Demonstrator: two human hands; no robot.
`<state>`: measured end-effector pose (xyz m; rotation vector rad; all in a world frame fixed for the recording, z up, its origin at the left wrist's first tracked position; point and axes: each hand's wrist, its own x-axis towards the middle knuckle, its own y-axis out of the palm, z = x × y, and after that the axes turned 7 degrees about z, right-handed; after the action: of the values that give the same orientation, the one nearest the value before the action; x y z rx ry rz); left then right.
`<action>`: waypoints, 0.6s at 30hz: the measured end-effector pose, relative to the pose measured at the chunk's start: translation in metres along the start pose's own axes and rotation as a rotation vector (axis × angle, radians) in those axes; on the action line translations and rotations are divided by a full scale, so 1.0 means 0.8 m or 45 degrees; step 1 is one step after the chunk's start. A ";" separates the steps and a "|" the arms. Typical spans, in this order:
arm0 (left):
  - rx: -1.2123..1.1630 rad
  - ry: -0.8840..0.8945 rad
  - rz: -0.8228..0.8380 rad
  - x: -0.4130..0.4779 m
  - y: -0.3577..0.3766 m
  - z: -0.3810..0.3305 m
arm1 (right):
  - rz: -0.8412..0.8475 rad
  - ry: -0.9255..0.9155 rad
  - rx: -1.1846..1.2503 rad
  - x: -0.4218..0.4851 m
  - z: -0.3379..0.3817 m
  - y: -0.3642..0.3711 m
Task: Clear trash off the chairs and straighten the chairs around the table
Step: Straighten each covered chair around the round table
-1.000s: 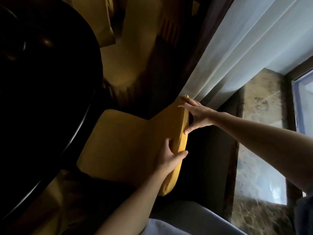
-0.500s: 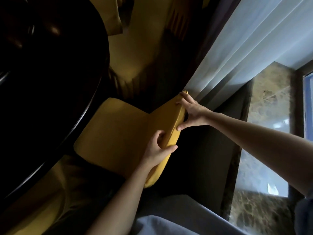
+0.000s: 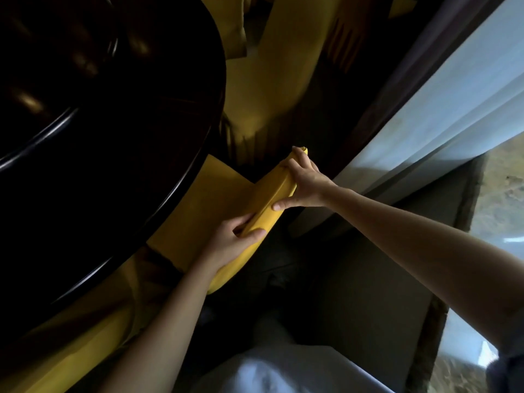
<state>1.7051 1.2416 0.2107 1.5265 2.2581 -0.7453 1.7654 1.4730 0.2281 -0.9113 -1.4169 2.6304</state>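
Observation:
A yellow upholstered chair [image 3: 209,205] stands below me, its seat partly tucked under the dark round table [image 3: 93,137]. Both of my hands hold the top edge of its backrest. My left hand [image 3: 232,245] grips the nearer part of the backrest, thumb on the outer side. My right hand [image 3: 303,182] grips the farther end, fingers over the top and thumb below. No trash shows on the visible part of the seat.
A second yellow chair [image 3: 269,69] stands further along the table. Another yellow seat [image 3: 73,344] lies at lower left. A sheer white curtain [image 3: 442,95] and a dark drape hang on the right above a marble sill [image 3: 504,199]. The floor is dark.
The chair has slid leftward, further under the table, with both hands still on its backrest. The backrest now sits away from the curtain.

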 end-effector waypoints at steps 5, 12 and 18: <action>0.034 0.007 -0.177 -0.003 -0.049 0.005 | -0.004 -0.039 0.051 0.050 0.038 0.004; 0.007 -0.251 -0.296 -0.023 -0.070 0.030 | 0.085 -0.047 -0.011 0.070 0.045 -0.006; -0.150 -0.331 -0.128 -0.046 -0.067 0.038 | 0.107 -0.148 -0.426 0.075 0.052 -0.020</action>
<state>1.6690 1.1802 0.2179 1.1953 2.1544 -0.7740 1.6907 1.4674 0.2289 -0.8690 -1.9313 2.5882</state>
